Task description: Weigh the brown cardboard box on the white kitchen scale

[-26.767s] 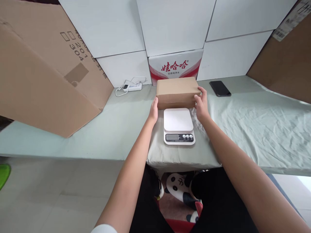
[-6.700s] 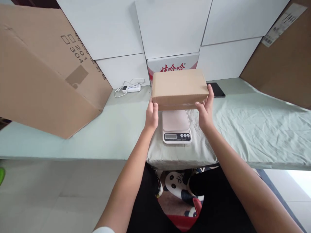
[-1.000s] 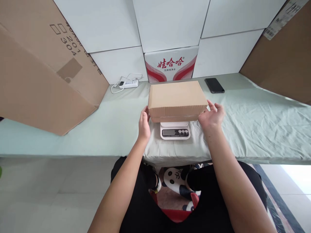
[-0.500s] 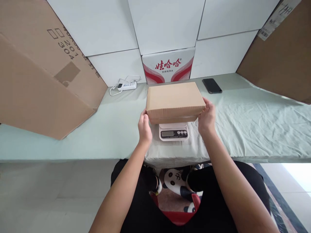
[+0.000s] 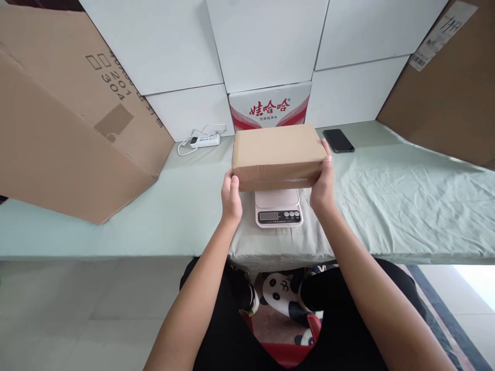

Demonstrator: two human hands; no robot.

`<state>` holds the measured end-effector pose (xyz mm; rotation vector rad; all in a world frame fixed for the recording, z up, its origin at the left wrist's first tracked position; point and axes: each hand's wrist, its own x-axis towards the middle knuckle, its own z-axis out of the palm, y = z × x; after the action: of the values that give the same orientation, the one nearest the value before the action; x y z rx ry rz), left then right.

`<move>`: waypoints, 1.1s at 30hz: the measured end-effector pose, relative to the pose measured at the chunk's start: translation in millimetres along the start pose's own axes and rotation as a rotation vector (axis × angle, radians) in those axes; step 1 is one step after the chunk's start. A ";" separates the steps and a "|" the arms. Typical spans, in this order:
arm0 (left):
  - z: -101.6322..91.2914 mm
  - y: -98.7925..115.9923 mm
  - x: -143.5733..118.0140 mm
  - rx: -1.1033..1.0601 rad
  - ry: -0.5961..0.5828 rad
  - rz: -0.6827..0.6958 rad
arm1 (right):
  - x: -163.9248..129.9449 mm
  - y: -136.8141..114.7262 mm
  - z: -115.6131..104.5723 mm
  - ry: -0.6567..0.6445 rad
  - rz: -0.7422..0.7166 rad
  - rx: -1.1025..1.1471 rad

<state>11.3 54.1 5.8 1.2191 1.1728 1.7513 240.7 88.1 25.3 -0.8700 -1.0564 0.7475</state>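
Note:
Between my two hands is a closed brown cardboard box [image 5: 279, 149], its long side facing me. My left hand [image 5: 231, 198] grips the box's left end, thumb along the front edge. The right end is held by my right hand [image 5: 324, 180], thumb on the front corner and fingers around the side. Below and partly behind the box stands a white kitchen scale [image 5: 279, 208] with a small display and buttons at its front. The box covers the rear of the scale's platform; its underside is hidden.
A white power strip [image 5: 204, 139] with a cable lies at the back left, a black phone [image 5: 338, 140] at the back right. Large cardboard sheets [image 5: 88, 139] flank the green-clothed table [image 5: 185, 216]. A red-and-white carton [image 5: 269, 105] stands behind the box.
The box has risen slightly and away from me, showing more of the scale's platform. My right hand has shifted its hold toward the box's front right corner.

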 end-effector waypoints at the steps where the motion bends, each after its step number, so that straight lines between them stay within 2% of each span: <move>1: 1.8 2.9 7.3 -0.020 -0.010 0.006 | 7.2 0.4 -0.2 -0.019 -0.020 -0.006; 6: 14.0 13.6 49.6 -0.061 -0.092 -0.017 | 51.3 10.6 -0.5 -0.096 -0.044 -0.063; 10: 18.5 0.6 70.6 -0.095 -0.120 -0.075 | 73.2 31.0 2.5 -0.134 0.007 -0.038; 17: 10.7 -34.0 81.6 -0.103 -0.155 -0.160 | 80.1 59.6 5.6 -0.176 0.044 -0.001; 25: 22.4 -51.8 94.2 -0.159 -0.196 -0.160 | 94.1 79.0 -2.8 -0.114 0.033 -0.022; 33: 22.3 -66.9 89.3 -0.133 -0.160 -0.212 | 82.7 85.1 -3.6 -0.086 0.110 0.077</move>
<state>6.7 163.6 -24.7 1.0922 1.0349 1.5198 261.5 197.4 -16.2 -0.8408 -1.0548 0.9196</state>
